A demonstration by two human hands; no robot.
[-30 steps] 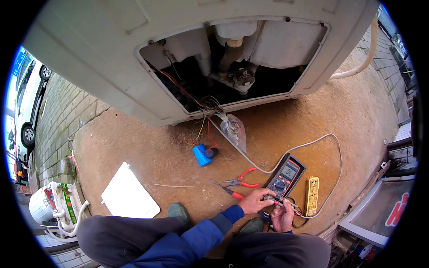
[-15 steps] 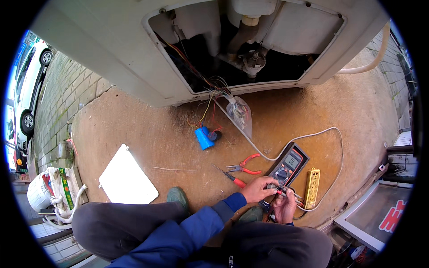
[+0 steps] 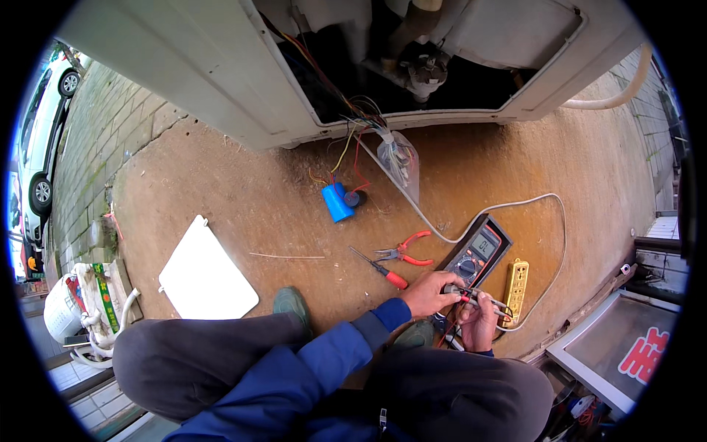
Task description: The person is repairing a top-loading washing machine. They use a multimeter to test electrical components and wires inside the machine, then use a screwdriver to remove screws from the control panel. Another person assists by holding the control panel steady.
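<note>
Close together in front of my right knee, both hands are closed in a pinch. My left hand [image 3: 429,296] grips a small dark-grey plug [image 3: 452,290]. In my right hand [image 3: 479,321] are the thin test probes [image 3: 492,300], their tips by the plug; red and dark leads hang below. Just beyond the hands lies a multimeter [image 3: 479,253] with its display lit. To the left of it are red-handled pliers [image 3: 403,254] and a screwdriver [image 3: 383,269] with a red handle. A grey cable [image 3: 562,228] loops around the meter from the machine to my hands.
A white appliance [image 3: 221,96] stands ahead, its lower opening showing hoses and wires. From it trail a blue cylinder [image 3: 337,203] and a plastic bag [image 3: 403,168] over wire ends. A yellow power strip [image 3: 517,291] lies right, a white panel [image 3: 208,274] left. A framed board [image 3: 615,346] leans lower right.
The view has shifted, so the appliance and floor items sit slightly higher in the picture. Both hands keep their grip by the meter; the probes have turned a little.
</note>
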